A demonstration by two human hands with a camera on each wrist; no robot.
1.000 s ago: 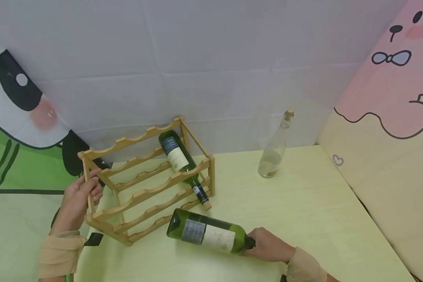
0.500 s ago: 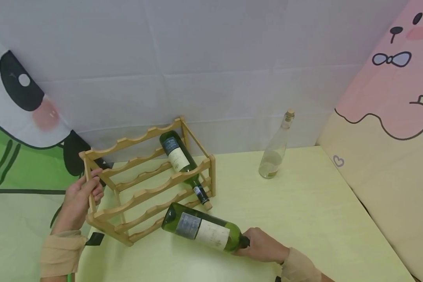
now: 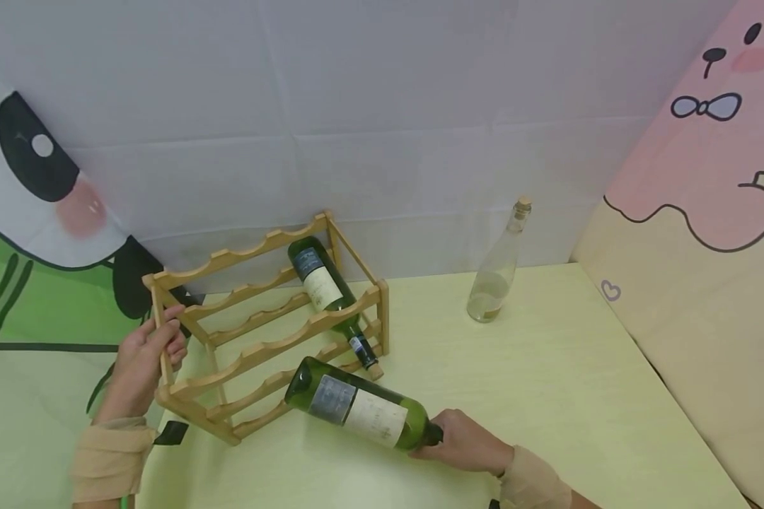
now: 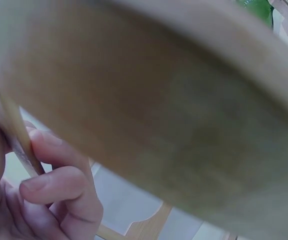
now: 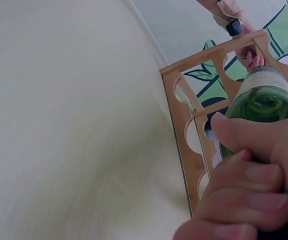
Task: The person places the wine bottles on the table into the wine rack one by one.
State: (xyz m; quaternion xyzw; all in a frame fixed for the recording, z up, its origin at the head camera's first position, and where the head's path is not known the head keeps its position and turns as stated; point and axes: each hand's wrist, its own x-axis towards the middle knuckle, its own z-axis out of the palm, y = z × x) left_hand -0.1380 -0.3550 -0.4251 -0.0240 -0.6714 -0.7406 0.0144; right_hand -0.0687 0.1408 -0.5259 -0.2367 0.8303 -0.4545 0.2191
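The right hand [image 3: 461, 442] has its fingers curled round the neck of a green bottle [image 3: 359, 412] — the thumb lies along the glass in the right wrist view. From those fingers the bottle stretches leftward and a little away from the person, its dark label and pale label facing up, its base in front of the lower rails of a wooden rack [image 3: 252, 355]. Whether base and rail touch, I cannot tell.

The left hand [image 3: 141, 360] grips the upright at the rack's left end, with the thumb on the near side and the fingers bent around the wood. To the right of the left fingers, the rack's scalloped rails run across to its far end, where a second green bottle [image 3: 322, 286] lies tilted. Its neck passes beneath the top front rail and ends in a cork — beyond the right fingers and to their left.

Farther from the right fingers, and slightly to their right, a clear corked bottle [image 3: 492, 283] stands on the pale desk [image 3: 573, 375], well apart from the rack. Beyond both hands hangs a grey cloth [image 3: 388, 162].
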